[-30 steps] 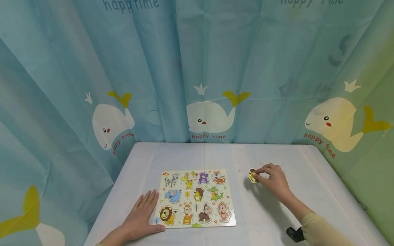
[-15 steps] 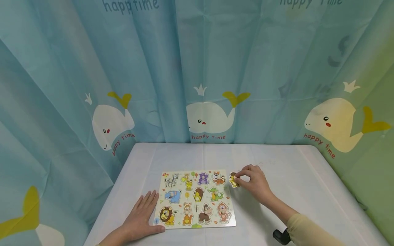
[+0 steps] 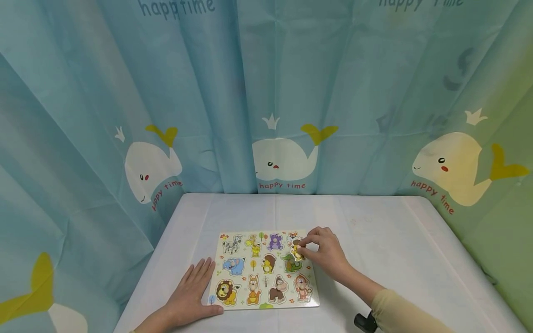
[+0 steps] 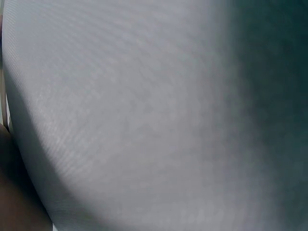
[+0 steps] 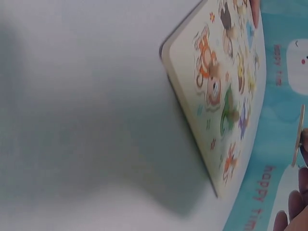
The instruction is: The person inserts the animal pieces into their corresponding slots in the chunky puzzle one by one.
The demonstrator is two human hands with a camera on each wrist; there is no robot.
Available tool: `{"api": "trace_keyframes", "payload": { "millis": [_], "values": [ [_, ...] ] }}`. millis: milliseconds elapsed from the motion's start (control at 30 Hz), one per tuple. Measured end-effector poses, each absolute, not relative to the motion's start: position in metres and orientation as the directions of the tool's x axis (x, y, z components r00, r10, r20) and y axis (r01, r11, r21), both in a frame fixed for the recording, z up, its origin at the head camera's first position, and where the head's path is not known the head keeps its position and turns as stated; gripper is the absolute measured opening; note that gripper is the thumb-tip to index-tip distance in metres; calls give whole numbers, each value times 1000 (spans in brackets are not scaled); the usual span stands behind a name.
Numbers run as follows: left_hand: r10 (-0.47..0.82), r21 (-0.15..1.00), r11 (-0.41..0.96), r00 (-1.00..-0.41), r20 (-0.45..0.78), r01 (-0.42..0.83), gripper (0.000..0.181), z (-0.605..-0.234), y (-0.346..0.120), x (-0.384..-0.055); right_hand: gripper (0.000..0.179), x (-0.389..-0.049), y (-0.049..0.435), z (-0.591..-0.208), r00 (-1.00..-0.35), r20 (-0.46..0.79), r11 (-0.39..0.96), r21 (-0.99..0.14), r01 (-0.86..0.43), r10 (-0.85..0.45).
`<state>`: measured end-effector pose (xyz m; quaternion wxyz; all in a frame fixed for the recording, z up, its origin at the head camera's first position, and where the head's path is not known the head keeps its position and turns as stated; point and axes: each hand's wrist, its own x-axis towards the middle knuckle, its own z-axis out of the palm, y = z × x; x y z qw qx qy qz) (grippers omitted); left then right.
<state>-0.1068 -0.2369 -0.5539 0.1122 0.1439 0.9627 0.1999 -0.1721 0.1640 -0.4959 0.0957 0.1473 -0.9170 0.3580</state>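
Observation:
In the head view my right hand (image 3: 325,252) pinches a small hedgehog puzzle piece (image 3: 296,252) between thumb and fingertips. It overlaps the crocodile and the tiger at the upper right of an animal puzzle board (image 3: 266,277). The right wrist view shows the piece edge-on, raised over the board. A matching hedgehog picture (image 3: 268,263) lies mid-board. My left hand (image 3: 191,289) is spread flat, fingertips and thumb along the board's left edge. The left wrist view is mostly blurred white cloth.
The board lies on a white-covered table (image 3: 374,222) and bears several animals, among them a lion (image 3: 225,291) and an elephant (image 3: 234,265). Blue curtains (image 3: 283,92) with whale prints hang behind and to the sides. A black wrist device (image 3: 365,322) sits by the right sleeve.
My right hand has carried the hedgehog piece leftward, from over the table right of the board to over the board's upper right. The left hand has stayed put.

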Motion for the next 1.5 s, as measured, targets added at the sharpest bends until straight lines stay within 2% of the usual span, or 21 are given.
{"api": "trace_keyframes", "payload": {
  "millis": [300,567,1500],
  "values": [
    [329,425,865,-941,-82,265,126,-558,-239,-105,11,-169,143,-502,-923,283,673,-633,-383,-259],
    [327,406,881,-933,-147,244,128,-554,-237,-107,10,-166,124,-507,-915,286,667,-627,-402,-283],
    [332,408,877,-934,-131,255,127,-558,-238,-107,11,-170,99,-534,-904,277,715,-553,-427,-326]
  ]
}}
